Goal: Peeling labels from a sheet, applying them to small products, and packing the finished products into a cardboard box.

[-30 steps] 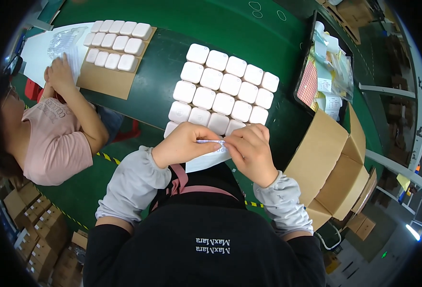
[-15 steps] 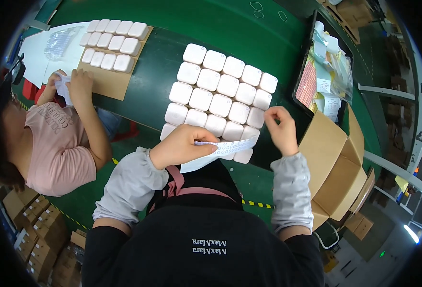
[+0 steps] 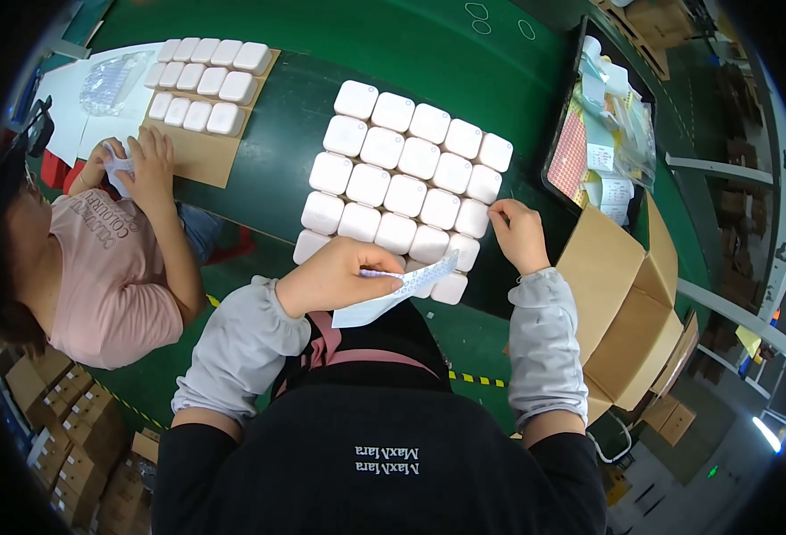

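Observation:
Several white rounded-square cases [image 3: 405,195] lie in close rows on the green table before me. Many in the farther rows bear a small round mark near one corner. My left hand [image 3: 337,276] is closed on a sheet of small round stickers [image 3: 419,283], holding it over the nearest row; its white backing hangs toward me. My right hand [image 3: 519,234] is at the right edge of the rows, thumb and forefinger pinched together against the side of an end case. Whatever is between those fingertips is too small to make out.
An open cardboard box [image 3: 629,325] stands at my right. Behind it lies a black tray [image 3: 564,116] of papers and plastic bags. At left a co-worker's hands [image 3: 148,169] hold a folded white sheet beside more white cases [image 3: 225,118] on cardboard.
My right hand has lowered slightly and come in to the end case, its fingers closing together. The sticker sheet has tilted in my left hand. The co-worker's hands have shifted slightly.

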{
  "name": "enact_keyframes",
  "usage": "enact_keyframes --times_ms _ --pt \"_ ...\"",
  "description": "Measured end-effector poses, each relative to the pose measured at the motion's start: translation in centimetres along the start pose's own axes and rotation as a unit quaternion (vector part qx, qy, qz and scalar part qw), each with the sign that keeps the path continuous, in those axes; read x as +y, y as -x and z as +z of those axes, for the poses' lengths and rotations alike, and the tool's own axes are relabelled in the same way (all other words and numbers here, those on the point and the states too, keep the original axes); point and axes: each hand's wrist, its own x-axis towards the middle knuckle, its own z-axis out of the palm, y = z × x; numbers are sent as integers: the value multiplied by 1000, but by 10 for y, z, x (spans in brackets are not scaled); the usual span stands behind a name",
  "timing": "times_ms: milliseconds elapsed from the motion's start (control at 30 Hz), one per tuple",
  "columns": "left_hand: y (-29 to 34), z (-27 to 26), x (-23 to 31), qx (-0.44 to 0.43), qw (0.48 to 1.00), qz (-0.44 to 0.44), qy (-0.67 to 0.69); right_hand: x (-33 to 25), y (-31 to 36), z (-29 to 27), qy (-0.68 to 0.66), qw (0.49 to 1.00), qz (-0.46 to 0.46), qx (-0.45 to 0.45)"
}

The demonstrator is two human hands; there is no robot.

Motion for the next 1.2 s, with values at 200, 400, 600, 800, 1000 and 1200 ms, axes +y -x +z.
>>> enact_keyframes --times_ms 200,400,600,800,1000,1200 --pt "0 2 -1 -13 1000 -3 -1 2 -4 1 50 998 -25 1" --pt "2 5 5 -32 999 14 -18 15 -11 -4 -222 931 281 -76" --pt "3 6 10 -43 998 26 -35 -58 26 -10 -284 955 67 46" --pt "1 16 9 17 998 51 12 -128 62 -24 -119 981 -124 -93" --pt "3 18 4 82 996 30 29 -137 64 -19 -79 989 -123 10" --pt "3 23 4 88 996 24 20 -144 66 -9 -25 982 -174 72"
